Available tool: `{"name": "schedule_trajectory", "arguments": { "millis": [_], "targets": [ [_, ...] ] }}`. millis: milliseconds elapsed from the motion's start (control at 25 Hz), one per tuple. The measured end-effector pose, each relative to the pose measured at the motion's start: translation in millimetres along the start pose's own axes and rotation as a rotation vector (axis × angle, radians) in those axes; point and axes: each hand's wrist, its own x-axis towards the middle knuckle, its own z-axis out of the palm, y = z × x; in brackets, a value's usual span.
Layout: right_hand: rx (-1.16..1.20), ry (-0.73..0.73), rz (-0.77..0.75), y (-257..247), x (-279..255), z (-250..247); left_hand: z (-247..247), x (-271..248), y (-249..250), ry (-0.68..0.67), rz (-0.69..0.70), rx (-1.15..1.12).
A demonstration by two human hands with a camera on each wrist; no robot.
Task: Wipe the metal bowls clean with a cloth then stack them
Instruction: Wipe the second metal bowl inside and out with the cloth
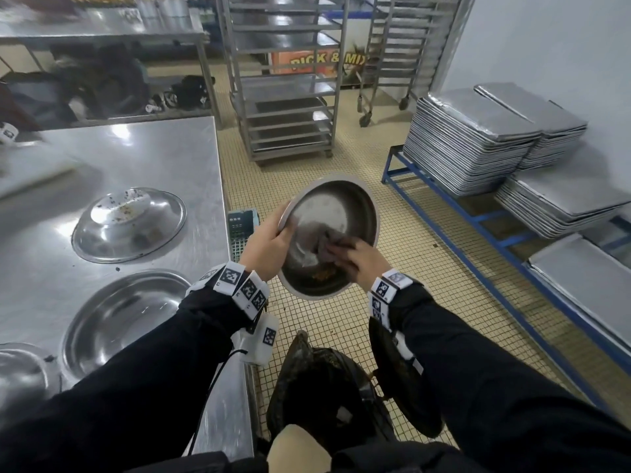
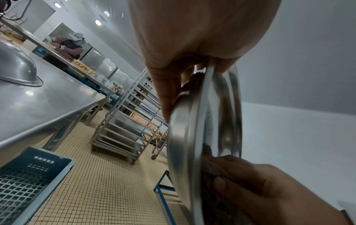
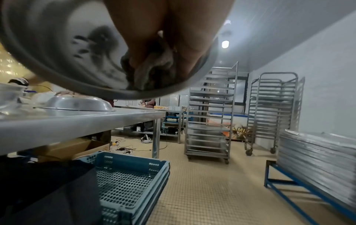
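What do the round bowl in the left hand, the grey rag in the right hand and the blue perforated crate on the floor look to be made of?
Round bowl held tilted by the left hand: metal, likely stainless steel; it shows mirror-like glare and smeared reflections. Grey rag pinched by the right hand: soft woven cloth, matte, crumpled into folds. Blue perforated crate: seemingly moulded plastic, dull, with a regular grid of holes.

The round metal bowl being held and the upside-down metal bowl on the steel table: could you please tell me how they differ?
The held round metal bowl is tilted over the floor, its inside showing; the upside-down metal bowl rests rim-down on the steel table. The held one is gripped by the left hand while the right hand presses a grey cloth inside; the other lies untouched. Both carry food residue.
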Motion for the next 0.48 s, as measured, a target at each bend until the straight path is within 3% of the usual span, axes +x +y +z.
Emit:
{"name": "schedule_trajectory", "arguments": {
  "millis": [160,320,400,480],
  "targets": [
    [0.152,-0.063,-0.04,-17,-8,21,7,4,-10,-0.017,0.08,0.12],
    [0.127,-0.177,-0.036,-18,-8,28,10,5,-13,-0.024,0.122,0.19],
    [0.153,-0.075,0.015,-12,-10,24,7,8,-15,-0.042,0.078,0.151],
    [0.242,0.219,0.06,-10,-4,14,1,9,-14,-0.07,0.003,0.067]
  ]
}}
